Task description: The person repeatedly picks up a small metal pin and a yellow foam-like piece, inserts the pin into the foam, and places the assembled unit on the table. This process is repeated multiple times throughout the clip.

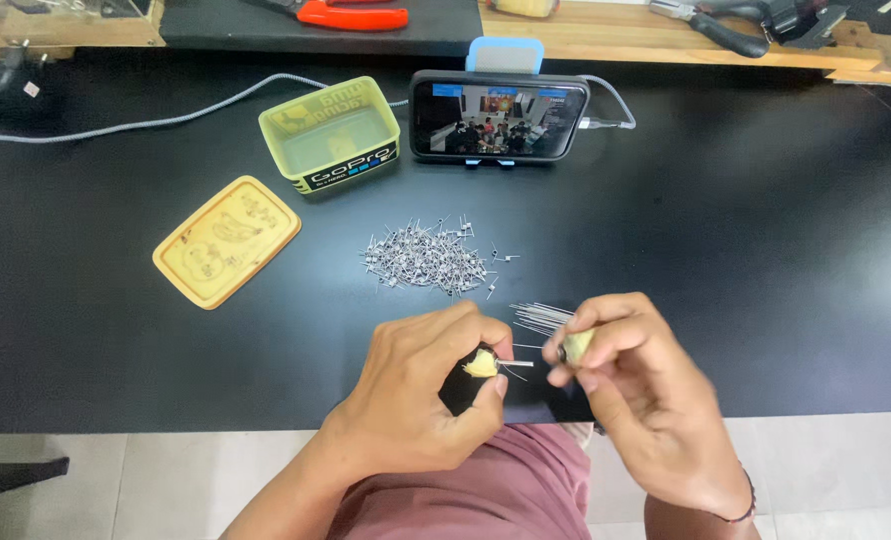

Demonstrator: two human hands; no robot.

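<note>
- Black table (766,250) spans the view; every item below rests on it or is held above its near edge.
- Phone (499,118) stands sideways in a blue holder (505,54) at the far side, screen lit, a cable plugged into its right end.
- Yellow container (331,135) sits open just left of the phone; its flat yellow lid (227,240) lies apart, nearer and further left.
- Left hand (421,395) is closed, thumb and fingers pinching a small yellow piece (482,364) with a thin metal pin (516,363) projecting to the right.
- Right hand (631,385) is closed on a second yellowish piece (577,346); a fan of straight wires (541,317) extends left from this grip, though the exact hold is hard to make out.
- Pile of small metal parts (428,258) lies loose at the table centre, just beyond both hands.
</note>
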